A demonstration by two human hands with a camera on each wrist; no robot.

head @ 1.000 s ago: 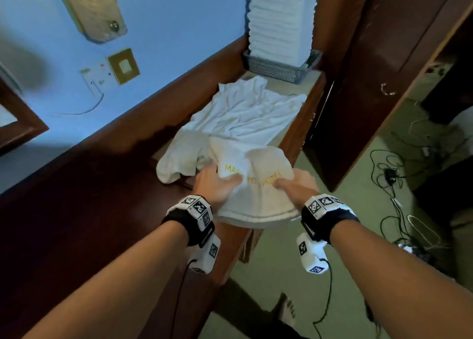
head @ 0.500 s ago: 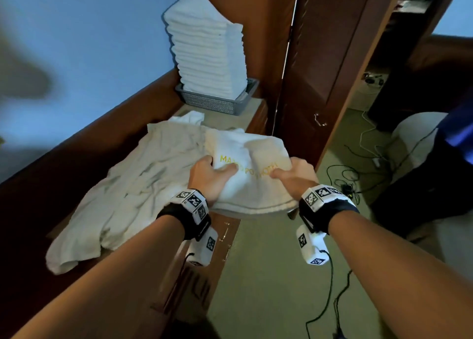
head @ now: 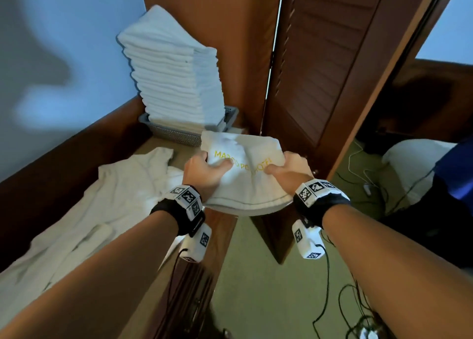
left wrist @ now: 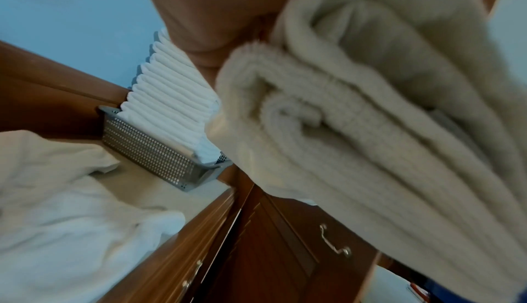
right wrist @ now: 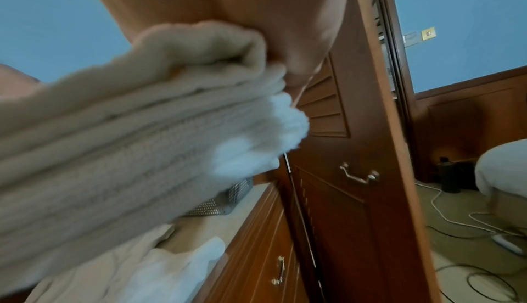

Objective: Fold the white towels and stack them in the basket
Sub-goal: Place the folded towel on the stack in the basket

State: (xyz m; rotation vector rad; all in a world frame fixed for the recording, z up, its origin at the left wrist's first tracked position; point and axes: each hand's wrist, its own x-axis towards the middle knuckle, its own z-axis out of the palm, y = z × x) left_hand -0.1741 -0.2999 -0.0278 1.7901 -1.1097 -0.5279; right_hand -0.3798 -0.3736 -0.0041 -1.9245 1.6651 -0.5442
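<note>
A folded white towel (head: 245,182) with yellow lettering hangs in the air over the dresser's front edge, just short of the basket. My left hand (head: 204,171) grips its left side and my right hand (head: 289,171) grips its right side, thumbs on top. The wrist views show the towel's stacked layers (left wrist: 370,150) (right wrist: 128,161) close up. A grey perforated basket (head: 174,134) (left wrist: 148,152) stands at the far end of the dresser. It carries a tall, leaning stack of folded white towels (head: 174,70) (left wrist: 168,100).
An unfolded white towel (head: 84,218) is spread over the dresser top (head: 158,144) to the left. A louvred wooden door (head: 327,70) rises right of the basket. Cables (head: 345,300) trail across the green floor, and a white cushion (head: 414,159) lies at the right.
Both hands have carried the folded towel forward along the dresser, from over the unfolded towel up to just in front of the basket. The grip has not changed.
</note>
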